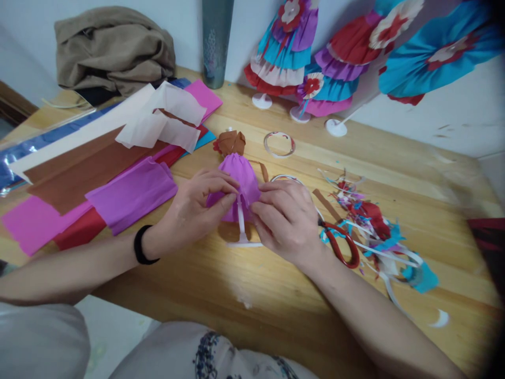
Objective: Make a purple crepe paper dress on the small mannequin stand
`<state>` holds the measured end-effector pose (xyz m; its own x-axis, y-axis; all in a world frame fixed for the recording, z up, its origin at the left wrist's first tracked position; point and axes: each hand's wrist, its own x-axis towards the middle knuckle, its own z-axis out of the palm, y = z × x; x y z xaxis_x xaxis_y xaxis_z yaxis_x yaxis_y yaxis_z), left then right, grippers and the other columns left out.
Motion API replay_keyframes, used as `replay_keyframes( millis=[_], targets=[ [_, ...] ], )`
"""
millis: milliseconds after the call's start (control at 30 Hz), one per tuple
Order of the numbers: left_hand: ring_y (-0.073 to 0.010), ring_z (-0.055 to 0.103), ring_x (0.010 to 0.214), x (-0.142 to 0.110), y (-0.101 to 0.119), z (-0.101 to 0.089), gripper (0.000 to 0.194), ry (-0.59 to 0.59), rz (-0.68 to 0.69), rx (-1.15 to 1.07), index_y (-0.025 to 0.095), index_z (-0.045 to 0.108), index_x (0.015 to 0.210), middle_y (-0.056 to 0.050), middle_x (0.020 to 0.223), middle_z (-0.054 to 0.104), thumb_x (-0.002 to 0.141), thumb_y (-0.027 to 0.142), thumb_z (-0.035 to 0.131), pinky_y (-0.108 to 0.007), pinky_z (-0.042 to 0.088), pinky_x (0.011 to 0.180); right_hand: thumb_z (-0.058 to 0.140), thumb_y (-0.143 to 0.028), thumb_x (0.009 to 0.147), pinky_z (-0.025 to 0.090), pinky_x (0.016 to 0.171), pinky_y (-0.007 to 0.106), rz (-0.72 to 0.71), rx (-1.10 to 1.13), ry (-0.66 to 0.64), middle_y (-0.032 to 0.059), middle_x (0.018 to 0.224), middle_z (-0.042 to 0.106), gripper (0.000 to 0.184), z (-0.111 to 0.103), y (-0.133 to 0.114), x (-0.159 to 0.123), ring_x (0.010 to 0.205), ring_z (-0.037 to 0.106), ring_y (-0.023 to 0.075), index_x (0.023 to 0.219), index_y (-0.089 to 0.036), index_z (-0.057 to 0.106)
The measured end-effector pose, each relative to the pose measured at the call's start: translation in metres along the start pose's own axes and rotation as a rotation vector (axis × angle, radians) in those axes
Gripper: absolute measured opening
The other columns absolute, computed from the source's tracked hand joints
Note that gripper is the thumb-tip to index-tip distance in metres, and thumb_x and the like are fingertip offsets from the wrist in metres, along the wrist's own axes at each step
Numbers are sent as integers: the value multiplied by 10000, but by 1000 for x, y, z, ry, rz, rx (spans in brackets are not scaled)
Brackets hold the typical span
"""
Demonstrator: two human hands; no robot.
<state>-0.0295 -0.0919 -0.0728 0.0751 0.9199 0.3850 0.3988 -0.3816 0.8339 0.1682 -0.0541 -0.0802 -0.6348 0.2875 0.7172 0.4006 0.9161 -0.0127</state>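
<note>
A small figure with a gathered purple paper skirt (241,171) and a brown paper upper part (232,142) is on a white stand (242,223), whose stem shows through a gap in the skirt. On the gap's left side, my left hand (197,202) pinches the skirt edge between thumb and fingers. My right hand (286,216) grips the opposite edge with its fingertips. A brown paper strip (261,170) sticks out behind the skirt. Red-handled scissors (341,245) lie beside my right wrist, their blades partly hidden by the hand.
Coloured paper sheets (79,171) are piled at left, near a brown cloth (114,50). A dark bottle (216,45) and several layered paper dresses (282,58) on white stands line the wall. A tape ring (279,144) lies mid-table; paper scraps (374,221) are heaped at right.
</note>
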Motion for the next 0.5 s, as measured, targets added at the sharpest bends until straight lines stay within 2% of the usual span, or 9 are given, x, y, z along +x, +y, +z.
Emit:
replay_keyframes(
  millis=[267, 367, 500],
  targets=[
    [-205, 713, 837, 5, 0, -4, 141, -19, -312, -193, 209, 723, 782, -30, 847, 764, 864, 292, 644, -328, 586, 724, 562, -85, 861, 533, 753, 384, 6, -7, 43, 61, 846, 673, 137, 2, 0, -2, 950, 648, 240, 833, -214, 602],
    [-200, 709, 832, 5, 1, -4, 138, -8, -345, -230, 194, 729, 786, -34, 825, 758, 852, 291, 658, -310, 578, 709, 602, -93, 867, 541, 827, 406, -27, 2, 28, 72, 950, 725, 137, 1, 1, -2, 995, 653, 247, 851, -227, 621],
    [-195, 705, 839, 6, 4, -4, 132, -6, -336, -231, 186, 729, 783, -33, 812, 754, 850, 276, 659, -300, 571, 716, 651, -78, 834, 541, 865, 438, -62, 16, 9, 71, 973, 760, 124, 1, 2, -2, 997, 674, 267, 837, -200, 627]
  ],
)
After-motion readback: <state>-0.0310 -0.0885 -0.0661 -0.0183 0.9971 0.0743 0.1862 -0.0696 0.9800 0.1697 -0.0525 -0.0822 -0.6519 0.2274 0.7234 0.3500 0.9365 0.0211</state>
